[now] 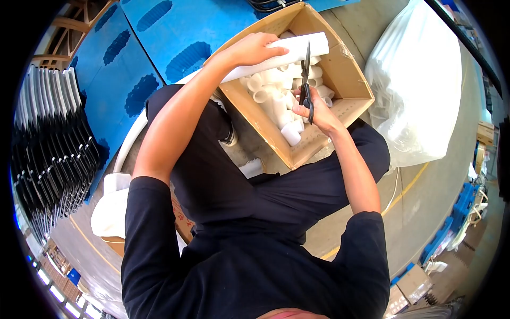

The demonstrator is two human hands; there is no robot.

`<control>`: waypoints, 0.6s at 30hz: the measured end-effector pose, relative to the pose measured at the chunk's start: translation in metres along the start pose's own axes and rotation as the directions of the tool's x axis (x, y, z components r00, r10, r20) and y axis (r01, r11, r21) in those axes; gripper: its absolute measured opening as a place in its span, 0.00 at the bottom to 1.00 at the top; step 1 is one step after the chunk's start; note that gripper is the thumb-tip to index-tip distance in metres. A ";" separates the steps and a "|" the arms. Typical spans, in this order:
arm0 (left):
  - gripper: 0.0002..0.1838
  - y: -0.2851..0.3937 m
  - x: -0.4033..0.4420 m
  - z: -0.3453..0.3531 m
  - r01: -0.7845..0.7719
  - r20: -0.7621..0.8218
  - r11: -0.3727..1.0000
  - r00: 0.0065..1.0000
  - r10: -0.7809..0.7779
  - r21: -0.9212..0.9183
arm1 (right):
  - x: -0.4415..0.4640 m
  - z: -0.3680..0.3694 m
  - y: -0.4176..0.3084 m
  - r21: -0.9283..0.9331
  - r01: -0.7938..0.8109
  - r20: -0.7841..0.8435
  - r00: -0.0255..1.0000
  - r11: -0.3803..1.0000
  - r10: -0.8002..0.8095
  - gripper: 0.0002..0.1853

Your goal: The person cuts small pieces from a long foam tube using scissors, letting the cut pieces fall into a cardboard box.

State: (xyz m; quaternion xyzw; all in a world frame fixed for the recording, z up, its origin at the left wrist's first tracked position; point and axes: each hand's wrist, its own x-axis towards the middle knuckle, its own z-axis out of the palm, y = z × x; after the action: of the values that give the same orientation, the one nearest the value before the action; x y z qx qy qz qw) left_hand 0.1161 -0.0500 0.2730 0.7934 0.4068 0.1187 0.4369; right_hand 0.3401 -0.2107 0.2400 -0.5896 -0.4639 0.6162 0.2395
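Observation:
My left hand (256, 49) is closed round a long white foam tube (303, 47), its thumb and fingers over the top near the free end. The tube curves back under my left forearm and down to the left. In my right hand (323, 112) is a pair of black scissors (305, 87), blades pointing up. They lie across the tube close to its end; whether they bite into the foam I cannot tell. Below both hands, a cardboard box (348, 69) holds several short white tube pieces (276, 101), some showing hollow ends.
Blue plastic pallets (154, 45) lie at the upper left. A big translucent bag (414, 85) stands right of the box. Stacked black-and-white metal parts (50, 143) line the far left. My crossed legs (223, 186) border the box's near side.

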 end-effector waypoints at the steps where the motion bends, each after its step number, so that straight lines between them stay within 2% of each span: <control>1: 0.25 0.000 -0.001 0.000 -0.041 -0.057 0.999 0.998 0.041 0.008 | 0.000 0.000 0.001 0.000 0.000 0.001 1.000 1.000 0.000 0.53; 5: 0.26 0.001 0.001 0.000 0.030 -0.017 0.998 0.999 -0.029 0.047 | 0.002 0.002 0.004 -0.049 0.004 -0.038 0.999 0.999 -0.006 0.55; 8: 0.25 0.001 0.000 0.003 0.027 -0.097 0.994 0.995 -0.017 0.107 | 0.002 0.003 0.005 -0.085 -0.004 -0.051 0.999 0.996 0.000 0.57; 10: 0.24 0.001 0.000 0.006 -0.040 -0.099 0.995 0.994 0.049 0.095 | 0.002 0.003 0.005 -0.098 -0.015 -0.057 0.998 0.995 0.009 0.57; 13: 0.23 0.001 0.000 0.006 -0.056 -0.060 0.996 0.996 0.060 0.067 | 0.003 0.003 0.006 -0.095 -0.001 -0.070 0.998 0.995 -0.006 0.57; 16: 0.23 -0.001 0.001 0.007 -0.050 -0.039 0.997 0.998 0.052 0.051 | 0.003 0.003 0.003 -0.109 0.037 -0.090 0.995 0.993 -0.047 0.56; 18: 0.23 -0.003 0.002 0.008 -0.055 -0.045 0.997 0.997 0.057 0.051 | 0.003 0.004 0.000 -0.071 0.015 -0.074 0.997 0.997 -0.020 0.49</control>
State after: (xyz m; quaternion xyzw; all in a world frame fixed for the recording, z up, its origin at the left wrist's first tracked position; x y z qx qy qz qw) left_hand 0.1203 -0.0522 0.2657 0.8122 0.3972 0.1393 0.4039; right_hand 0.3355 -0.2091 0.2381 -0.6163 -0.4812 0.5747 0.2413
